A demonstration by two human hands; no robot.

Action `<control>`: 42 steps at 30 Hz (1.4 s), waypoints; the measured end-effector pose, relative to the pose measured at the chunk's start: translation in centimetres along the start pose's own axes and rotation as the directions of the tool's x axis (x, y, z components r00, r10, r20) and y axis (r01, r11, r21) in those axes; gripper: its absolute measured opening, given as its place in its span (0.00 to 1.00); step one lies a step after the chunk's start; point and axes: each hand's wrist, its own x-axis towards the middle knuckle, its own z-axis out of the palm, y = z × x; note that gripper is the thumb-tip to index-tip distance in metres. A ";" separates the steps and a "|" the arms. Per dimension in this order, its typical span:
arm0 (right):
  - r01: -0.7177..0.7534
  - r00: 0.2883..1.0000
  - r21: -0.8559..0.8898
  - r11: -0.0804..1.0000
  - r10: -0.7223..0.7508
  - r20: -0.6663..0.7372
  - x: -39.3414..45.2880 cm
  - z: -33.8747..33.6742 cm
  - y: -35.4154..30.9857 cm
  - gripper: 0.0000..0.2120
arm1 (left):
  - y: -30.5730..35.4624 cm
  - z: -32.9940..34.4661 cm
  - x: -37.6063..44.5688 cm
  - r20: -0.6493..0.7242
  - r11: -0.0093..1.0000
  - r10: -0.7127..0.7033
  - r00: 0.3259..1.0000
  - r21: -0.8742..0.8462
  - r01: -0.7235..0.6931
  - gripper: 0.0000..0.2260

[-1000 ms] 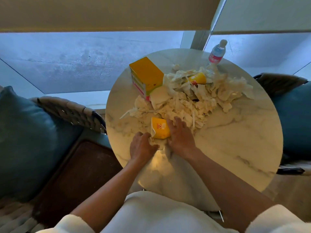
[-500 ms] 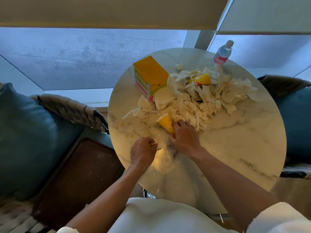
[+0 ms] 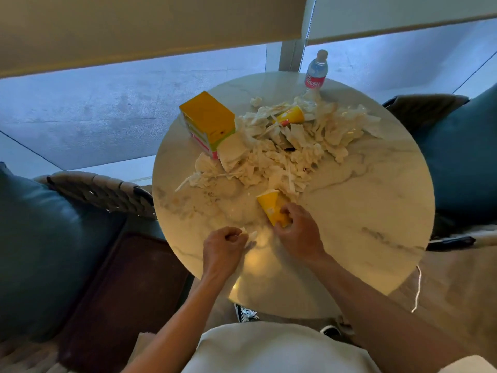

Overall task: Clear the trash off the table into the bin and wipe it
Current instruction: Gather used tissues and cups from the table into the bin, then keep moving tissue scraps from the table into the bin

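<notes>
The task is only beginning: a big heap of paper trash (image 3: 282,154) covers the far half of the table (image 3: 363,211), with a second cup (image 3: 290,117) in it, and no bin is visible. The right hand (image 3: 297,232) has its fingers clamped on a yellow cup (image 3: 270,208) at the near side, the left hand (image 3: 223,250) pinches a paper scrap (image 3: 248,234). A yellow box (image 3: 207,119) at far left and a bottle (image 3: 316,72) at the far edge stand in the way of wiping.
</notes>
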 end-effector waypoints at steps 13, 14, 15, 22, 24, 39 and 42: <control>-0.097 0.991 -0.115 0.989 0.107 0.081 -1.6 -1.0 1.3 0.30 | 0.7 2.9 -4.3 -0.022 0.999 -0.012 1.000 -0.038 0.011 0.03; -0.103 0.990 -0.111 0.988 0.112 0.082 -1.5 -0.8 1.1 0.30 | 0.6 2.8 -4.5 -0.020 0.999 -0.010 1.000 -0.046 0.009 0.03; -0.111 0.989 -0.119 0.987 0.122 0.088 -1.4 -0.8 0.9 0.29 | 0.5 2.7 -4.7 -0.018 0.999 -0.010 1.000 -0.047 0.009 0.02; -0.204 0.978 -0.097 0.974 0.207 0.021 -1.3 -0.6 1.1 0.10 | -0.6 1.3 -4.9 -0.003 0.999 -0.017 1.000 -0.035 0.017 0.03; -0.259 0.965 -0.042 0.965 0.260 0.028 -1.1 -1.1 0.6 0.08 | -0.8 0.8 -4.5 -0.004 0.999 -0.020 1.000 -0.031 0.020 0.04; 0.546 0.803 -0.563 0.620 -0.197 0.563 3.6 3.7 -8.9 0.41 | -2.9 -3.0 -0.1 -0.033 0.979 -0.106 0.994 -0.177 0.099 0.04; 0.576 0.792 -0.597 0.558 -0.201 0.576 4.3 4.3 -9.2 0.39 | -3.4 -3.4 0.2 -0.031 0.974 -0.122 0.992 -0.194 0.114 0.05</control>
